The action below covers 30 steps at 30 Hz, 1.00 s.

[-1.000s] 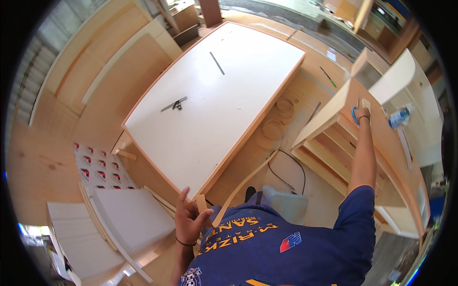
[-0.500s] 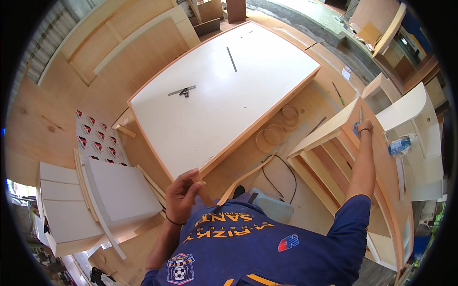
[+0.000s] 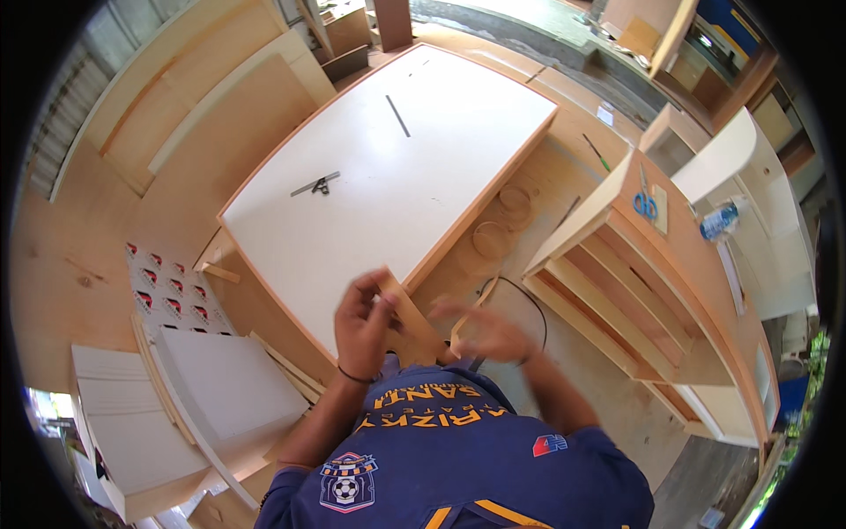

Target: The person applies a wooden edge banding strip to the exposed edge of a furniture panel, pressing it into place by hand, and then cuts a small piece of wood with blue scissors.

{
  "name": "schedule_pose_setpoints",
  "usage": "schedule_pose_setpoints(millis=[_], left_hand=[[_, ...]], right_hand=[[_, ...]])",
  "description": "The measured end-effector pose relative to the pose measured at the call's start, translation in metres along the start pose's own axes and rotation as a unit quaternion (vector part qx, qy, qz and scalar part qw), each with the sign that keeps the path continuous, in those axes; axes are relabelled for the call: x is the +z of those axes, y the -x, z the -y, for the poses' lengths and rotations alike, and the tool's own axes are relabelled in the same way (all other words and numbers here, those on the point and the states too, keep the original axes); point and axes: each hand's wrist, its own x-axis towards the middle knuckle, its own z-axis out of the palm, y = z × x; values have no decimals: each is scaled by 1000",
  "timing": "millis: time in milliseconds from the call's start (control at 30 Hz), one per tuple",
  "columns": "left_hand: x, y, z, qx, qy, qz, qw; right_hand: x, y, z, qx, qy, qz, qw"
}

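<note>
My left hand [image 3: 364, 319] is closed, pinching the end of a wood-coloured edging strip [image 3: 416, 324] between thumb and fingers. The strip slants down toward my lap, and a further length curls up behind my other hand. My right hand [image 3: 496, 333], blurred by motion, is beside the strip with its fingers stretched out and apart; nothing shows in it. Blue-handled scissors [image 3: 645, 206] lie on the wooden cabinet at the right, away from both hands. Just ahead of my left hand is a large white panel [image 3: 352, 229] with wood-coloured edges.
A combination square [image 3: 320, 184] and a dark metal strip [image 3: 398, 116] lie on the panel. Coiled strip [image 3: 493, 240] rests on the floor beside it. An open-fronted cabinet [image 3: 608, 256] stands at right, bearing a plastic bottle [image 3: 720, 220]. White boxes [image 3: 225, 383] stand at left.
My right hand has let go of the scissors on the cabinet and come back to beside the strip. My left hand, still pinching the strip, has moved slightly right and up.
</note>
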Motion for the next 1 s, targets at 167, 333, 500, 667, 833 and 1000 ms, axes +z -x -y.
schedule_pose_setpoints(millis=[167,333,500,667,833,1000], left_hand=[[-52,-34,4,-3,-72,33,997],[-88,-6,12,269,-495,70,823],[-119,-1,28,-98,-143,541,823],[-145,3,5,-204,474,439,735],[-144,-30,-43,2,463,322,826],[-158,-60,-24,218,87,212,949]], right_hand=[[55,-4,14,157,33,-92,983],[38,3,27,145,264,-43,953],[66,-37,69,-9,341,-13,940],[52,-65,42,-43,353,-298,886],[163,-80,-1,79,136,-289,945],[220,-88,19,126,-66,-246,959]])
